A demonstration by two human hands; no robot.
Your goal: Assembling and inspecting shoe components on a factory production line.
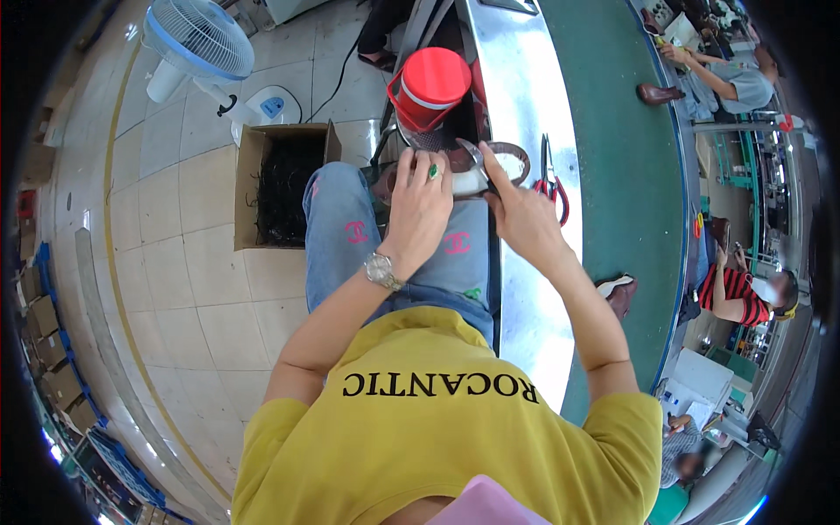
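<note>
A brown leather shoe (522,150) with a whitish inside lies across the metal bench edge and my lap. My left hand (421,210), wearing a green-stoned ring and a wristwatch, presses down on the shoe with its fingers bent over it. In my right hand (527,219) is a tool with a curved metal head (473,150) and a dark handle; its exact kind is unclear. That head rests against or just over the shoe, beside my left fingertips. Red-handled scissors (550,186) lie on the bench to the right of my right hand.
A red lidded bucket (436,77) stands just beyond the shoe. To the left are a cardboard box (248,188) with dark scraps and a fan (199,42). The shiny metal bench (535,79) borders a green belt (626,175) carrying a shoe (618,295). Other people work across it.
</note>
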